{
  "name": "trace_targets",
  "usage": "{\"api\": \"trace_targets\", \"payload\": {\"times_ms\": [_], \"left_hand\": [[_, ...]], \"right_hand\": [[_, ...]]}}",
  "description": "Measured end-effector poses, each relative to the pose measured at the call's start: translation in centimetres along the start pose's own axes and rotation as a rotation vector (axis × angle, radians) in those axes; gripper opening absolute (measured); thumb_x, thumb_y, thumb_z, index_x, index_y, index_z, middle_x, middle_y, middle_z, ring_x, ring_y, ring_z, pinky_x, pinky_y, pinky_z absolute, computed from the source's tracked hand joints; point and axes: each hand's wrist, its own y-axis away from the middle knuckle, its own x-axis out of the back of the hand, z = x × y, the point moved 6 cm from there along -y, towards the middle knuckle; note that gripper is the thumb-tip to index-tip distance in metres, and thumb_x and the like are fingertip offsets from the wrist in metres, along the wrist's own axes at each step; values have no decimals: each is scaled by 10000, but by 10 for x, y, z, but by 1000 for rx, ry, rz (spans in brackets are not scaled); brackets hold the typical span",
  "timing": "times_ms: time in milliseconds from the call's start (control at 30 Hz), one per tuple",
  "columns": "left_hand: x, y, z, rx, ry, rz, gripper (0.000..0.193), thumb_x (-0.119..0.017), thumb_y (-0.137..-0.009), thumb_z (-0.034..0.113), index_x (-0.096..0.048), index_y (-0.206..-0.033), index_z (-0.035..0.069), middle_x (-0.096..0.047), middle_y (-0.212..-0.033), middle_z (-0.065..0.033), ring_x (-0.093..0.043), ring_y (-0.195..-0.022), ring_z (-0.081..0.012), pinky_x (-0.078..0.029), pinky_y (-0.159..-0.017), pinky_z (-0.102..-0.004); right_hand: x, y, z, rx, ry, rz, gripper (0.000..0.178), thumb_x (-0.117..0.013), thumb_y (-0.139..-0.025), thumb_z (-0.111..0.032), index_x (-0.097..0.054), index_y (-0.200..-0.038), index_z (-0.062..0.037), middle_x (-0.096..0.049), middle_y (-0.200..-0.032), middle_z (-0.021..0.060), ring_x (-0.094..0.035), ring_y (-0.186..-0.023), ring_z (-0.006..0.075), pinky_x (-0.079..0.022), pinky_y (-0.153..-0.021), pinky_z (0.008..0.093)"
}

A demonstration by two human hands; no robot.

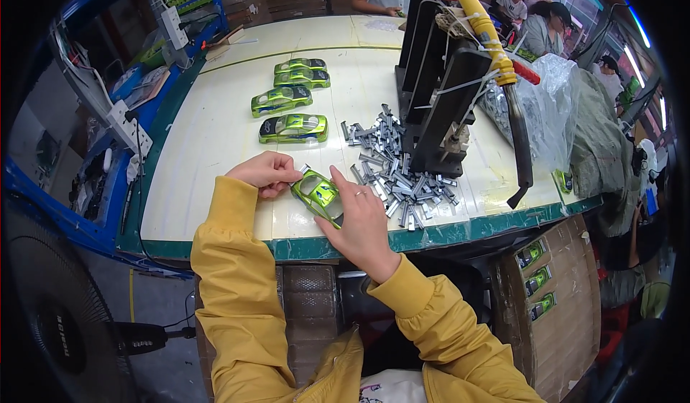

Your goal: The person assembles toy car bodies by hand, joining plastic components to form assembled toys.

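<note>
A bright green toy car body [316, 191] with dark and blue markings is tilted between my two hands, just above the table's near part. My right hand [363, 220] grips it, the thumb along the near end and the fingers along the right side. My left hand [269, 173] is closed in a pinch at the car's far left end. A bit of silver shows beside those fingertips, but what they pinch is hidden. Right of the car lies a heap of small silver plastic parts [402, 176]. Several similar green car bodies [293, 128] stand in a column beyond my hands.
A black upright rack [449, 108] stands right of the heap, with a yellow-handled tool [483, 25] tied on top. Behind it is a clear plastic bag [550, 94]. A cardboard tray [568, 302] holds three green cars at lower right. A fan [65, 324] stands left. People sit across.
</note>
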Motion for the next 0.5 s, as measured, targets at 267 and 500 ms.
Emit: {"api": "trace_targets", "payload": {"times_ms": [267, 500], "left_hand": [[-1, -4, -3, 37, 11, 33, 183, -526, -778, 182, -412, -680, 78, -394, -478, 12, -300, -345, -52, -193, -314, -189], [4, 5, -6, 44, 0, 23, 103, -512, -765, 136, -429, -748, 76, -411, -495, 12, -341, -358, -53, -229, -313, -181]], "right_hand": [[-2, -15, -21, 126, 108, -134, 705, -627, -598, -185, -298, -1219, -128, -461, -1121, 13, -469, -757, 227, -392, -639, 314], [-23, -19, -24, 207, 307, -217, 643, -584, -645, -173, -299, -1221, -154, -464, -1119, -10, -469, -690, 218, -410, -586, 294]]}}
